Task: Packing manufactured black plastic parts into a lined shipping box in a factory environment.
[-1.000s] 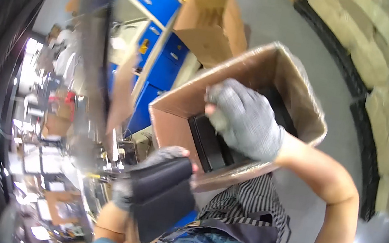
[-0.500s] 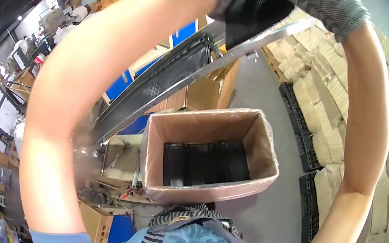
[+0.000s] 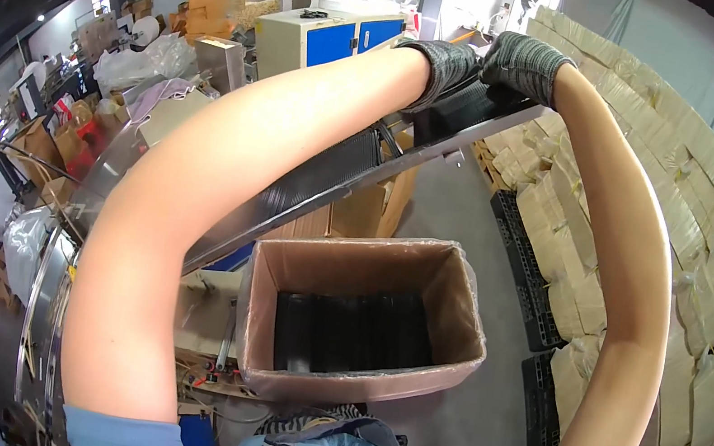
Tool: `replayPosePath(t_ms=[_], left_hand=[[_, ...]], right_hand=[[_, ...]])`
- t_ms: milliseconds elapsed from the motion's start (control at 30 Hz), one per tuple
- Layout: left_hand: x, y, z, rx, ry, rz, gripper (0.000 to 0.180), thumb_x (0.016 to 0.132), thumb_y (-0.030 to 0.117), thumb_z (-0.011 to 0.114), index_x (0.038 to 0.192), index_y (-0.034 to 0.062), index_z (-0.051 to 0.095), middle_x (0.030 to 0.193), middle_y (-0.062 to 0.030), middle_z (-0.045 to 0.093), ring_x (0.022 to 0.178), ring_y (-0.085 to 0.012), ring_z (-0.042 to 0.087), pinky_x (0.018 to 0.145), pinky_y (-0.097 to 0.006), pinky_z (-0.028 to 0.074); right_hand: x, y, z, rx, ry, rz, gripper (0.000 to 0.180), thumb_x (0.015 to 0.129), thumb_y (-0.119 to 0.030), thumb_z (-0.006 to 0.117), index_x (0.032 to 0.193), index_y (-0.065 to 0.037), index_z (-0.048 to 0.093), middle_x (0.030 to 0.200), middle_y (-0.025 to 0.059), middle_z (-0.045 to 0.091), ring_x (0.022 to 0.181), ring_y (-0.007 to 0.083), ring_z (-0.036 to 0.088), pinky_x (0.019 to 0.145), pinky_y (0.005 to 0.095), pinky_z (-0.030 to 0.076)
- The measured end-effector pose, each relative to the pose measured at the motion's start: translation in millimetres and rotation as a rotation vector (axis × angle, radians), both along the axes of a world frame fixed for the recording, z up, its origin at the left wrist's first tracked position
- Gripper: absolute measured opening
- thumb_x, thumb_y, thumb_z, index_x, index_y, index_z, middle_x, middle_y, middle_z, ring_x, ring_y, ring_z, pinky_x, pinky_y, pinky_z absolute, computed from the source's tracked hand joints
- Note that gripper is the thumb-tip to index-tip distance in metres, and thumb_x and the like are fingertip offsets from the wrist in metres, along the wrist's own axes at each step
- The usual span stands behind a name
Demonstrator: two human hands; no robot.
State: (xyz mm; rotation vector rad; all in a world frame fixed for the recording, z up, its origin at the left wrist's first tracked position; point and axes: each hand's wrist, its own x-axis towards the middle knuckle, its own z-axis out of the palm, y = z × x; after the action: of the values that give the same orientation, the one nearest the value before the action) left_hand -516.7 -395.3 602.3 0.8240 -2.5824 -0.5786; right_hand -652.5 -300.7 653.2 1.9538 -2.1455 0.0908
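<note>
Both my hands, in grey knitted gloves, are stretched out at the far end of a sloping conveyor. A black ribbed sheet lies low over the conveyor's far end, right under the gloves. My left hand is curled at the sheet's left part, its fingertips mostly hidden. My right hand is closed over the sheet's far right part, knuckles up. Nearer to me stands an open cardboard box with a clear plastic liner. Several black pieces lie side by side in its bottom.
Wrapped tan packs are stacked along the right on black pallets. A blue and white cabinet stands beyond the conveyor. At left are a cluttered workbench with plastic bags and cartons. A metal rail edges the conveyor.
My hands have come lower in the view, bringing the black ribbed sheet from hanging upright down close to the conveyor's far end. The view has tilted up, showing more of the room.
</note>
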Motion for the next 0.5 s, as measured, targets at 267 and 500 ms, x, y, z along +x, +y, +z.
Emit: replayPosePath(t_ms=[267, 500], left_hand=[[24, -43, -30, -1.133, -0.332, -0.26, 0.045, 0.089, 0.017, 0.043, 0.132, 0.0107, 0.036, 0.115, -0.0113, 0.056, 0.098, -0.0198, 0.058, 0.081, -0.032, 0.047], [92, 35, -61, -0.352, -0.107, -0.175, 0.028, 0.091, 0.017, 0.038, 0.113, 0.0047, 0.05, 0.095, -0.0228, 0.058, 0.09, -0.0334, 0.06, 0.073, -0.043, 0.049]], right_hand=[[8, -34, -19, 0.21, 0.218, 0.224, 0.017, 0.072, -0.012, 0.057, 0.08, 0.0, 0.066, 0.069, 0.0142, 0.062, 0.06, 0.0224, 0.059, 0.061, 0.0338, 0.05], [15, -38, -39, 0.217, 0.625, 0.16, 0.022, 0.073, -0.012, 0.055, 0.089, 0.002, 0.061, 0.072, 0.0157, 0.063, 0.063, 0.0217, 0.062, 0.061, 0.0335, 0.051]])
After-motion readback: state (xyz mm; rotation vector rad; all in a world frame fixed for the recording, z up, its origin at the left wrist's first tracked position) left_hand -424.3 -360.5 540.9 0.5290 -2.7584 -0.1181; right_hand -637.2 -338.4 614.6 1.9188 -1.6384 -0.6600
